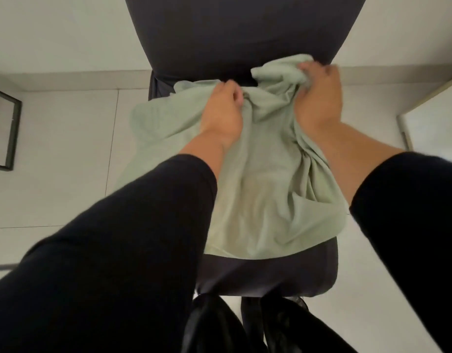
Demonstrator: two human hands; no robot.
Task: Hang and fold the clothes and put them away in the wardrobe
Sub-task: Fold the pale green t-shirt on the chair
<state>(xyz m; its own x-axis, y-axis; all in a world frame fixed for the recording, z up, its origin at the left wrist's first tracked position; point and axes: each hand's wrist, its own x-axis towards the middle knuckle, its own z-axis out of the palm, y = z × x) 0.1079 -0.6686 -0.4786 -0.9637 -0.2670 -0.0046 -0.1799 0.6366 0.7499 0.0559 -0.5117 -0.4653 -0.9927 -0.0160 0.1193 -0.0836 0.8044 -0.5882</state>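
A pale green garment [265, 189] lies crumpled over the seat of a dark chair [270, 273]. My left hand [223, 113] grips a bunch of the fabric near the garment's far edge, left of centre. My right hand [319, 98] grips another bunch at the far right, close to the chair's backrest [242, 29]. Both arms wear black sleeves. The garment's left part hangs over the seat's edge.
White tiled floor [62, 149] surrounds the chair. A dark-framed panel [9, 133] stands at the left edge. A light furniture corner [428, 113] is at the right. My dark-clad legs [245, 329] are right below the seat's front edge.
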